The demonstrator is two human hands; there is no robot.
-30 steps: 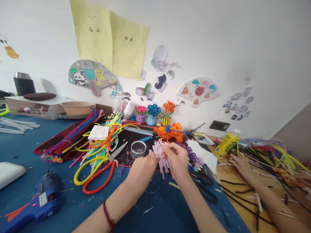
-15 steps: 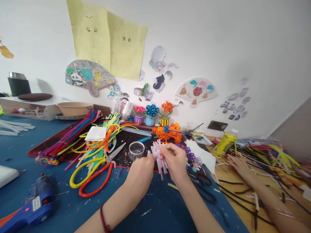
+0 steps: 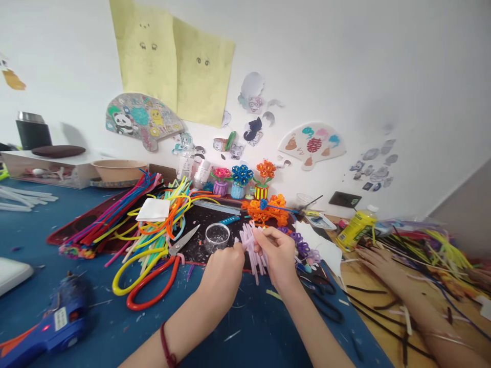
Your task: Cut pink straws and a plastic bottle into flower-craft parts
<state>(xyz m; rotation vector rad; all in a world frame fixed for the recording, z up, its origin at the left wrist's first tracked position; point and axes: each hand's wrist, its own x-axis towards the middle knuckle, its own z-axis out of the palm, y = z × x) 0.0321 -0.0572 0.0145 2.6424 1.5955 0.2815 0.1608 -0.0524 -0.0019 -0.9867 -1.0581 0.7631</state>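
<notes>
Pale lilac pipe cleaner pieces [image 3: 258, 260] form a small bundle in front of me at the middle of the table. My right hand [image 3: 280, 255] is closed in a pinch on lilac pipe cleaner at the upper part of this bundle. Just to the left, my left hand [image 3: 224, 271] makes a fist, with a pale lilac tip showing above its thumb; most of what it grips is hidden. A round clear dish [image 3: 217, 236] stands behind my left fist. Scissors [image 3: 155, 271] with yellow and red handles lie to the left.
Left are bundles of colored pipe cleaners [image 3: 111, 217] and a blue glue gun [image 3: 63, 317]. Pipe cleaner flowers in pots [image 3: 238, 190] stand by the wall. Black-handled scissors [image 3: 326, 301] lie right, near another person's hand [image 3: 383, 263] and a yellow bottle [image 3: 356, 228].
The whole view has shifted slightly to the right. Both my hands keep nearly the same pose at the lilac bundle. The other person's hand has moved slightly.
</notes>
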